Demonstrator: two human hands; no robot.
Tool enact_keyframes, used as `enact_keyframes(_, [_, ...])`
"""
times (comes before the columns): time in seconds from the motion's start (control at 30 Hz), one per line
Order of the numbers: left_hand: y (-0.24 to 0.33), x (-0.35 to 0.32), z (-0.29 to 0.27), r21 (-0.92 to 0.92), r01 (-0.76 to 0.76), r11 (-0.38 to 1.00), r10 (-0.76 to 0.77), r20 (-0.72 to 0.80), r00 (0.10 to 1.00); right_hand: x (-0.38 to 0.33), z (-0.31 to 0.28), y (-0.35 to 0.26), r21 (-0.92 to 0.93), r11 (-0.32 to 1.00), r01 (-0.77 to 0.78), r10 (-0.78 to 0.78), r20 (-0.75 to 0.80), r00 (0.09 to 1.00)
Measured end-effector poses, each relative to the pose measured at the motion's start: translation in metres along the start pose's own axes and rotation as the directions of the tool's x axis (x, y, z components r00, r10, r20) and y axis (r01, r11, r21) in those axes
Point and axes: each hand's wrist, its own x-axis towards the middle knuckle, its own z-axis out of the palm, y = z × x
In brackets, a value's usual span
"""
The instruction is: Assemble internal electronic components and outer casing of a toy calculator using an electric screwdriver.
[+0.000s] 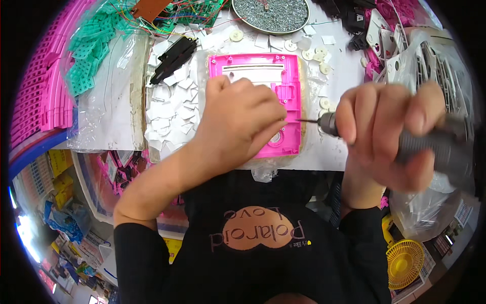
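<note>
A bright pink plastic housing (292, 76) with ribs, screw posts and a round opening lies on the bench in front of me. My left hand (245, 119) rests over its left and middle part, fingers curled and pressed together; whatever they pinch is hidden. To the right, my right hand (387, 131) is wrapped round a dark electric screwdriver (435, 147), held sideways above the bench. Its thin bit points left and ends close to the left fingertips, over the housing's right side. The hand and tool are slightly blurred.
White square pieces (169, 114) are scattered left of the housing, with a black part (174, 60) among them. A round tray of screws (273, 15) stands behind. Cream plastic wheels (320, 53) lie to the right. Green parts (93, 45) and pink grilles (43, 76) are piled left.
</note>
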Motion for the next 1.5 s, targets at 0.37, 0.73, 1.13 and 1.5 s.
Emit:
enact_keyframes(0.37, [0.006,-0.026,0.014,-0.055,-0.009,0.998,0.000,-0.169,0.986,-0.008,0.032,0.009,-0.004,1.000,0.016,-0.017,-0.072,0.997])
enact_keyframes(0.73, [-0.003,-0.016,0.006,0.185,-0.005,0.983,0.005,0.003,1.000,-0.015,0.032,0.042,-0.041,0.998,-0.037,0.027,-0.216,0.976])
enact_keyframes(1.13, [-0.009,-0.022,0.016,0.281,-0.007,0.960,0.013,-0.020,1.000,-0.020,0.025,0.061,-0.336,0.935,-0.112,0.095,-0.064,0.993])
enact_keyframes(1.5, [-0.065,-0.049,-0.080,0.374,0.297,0.879,-0.141,-0.390,0.910,0.021,-0.059,-0.039,-0.469,0.883,0.022,-0.216,-0.365,0.906])
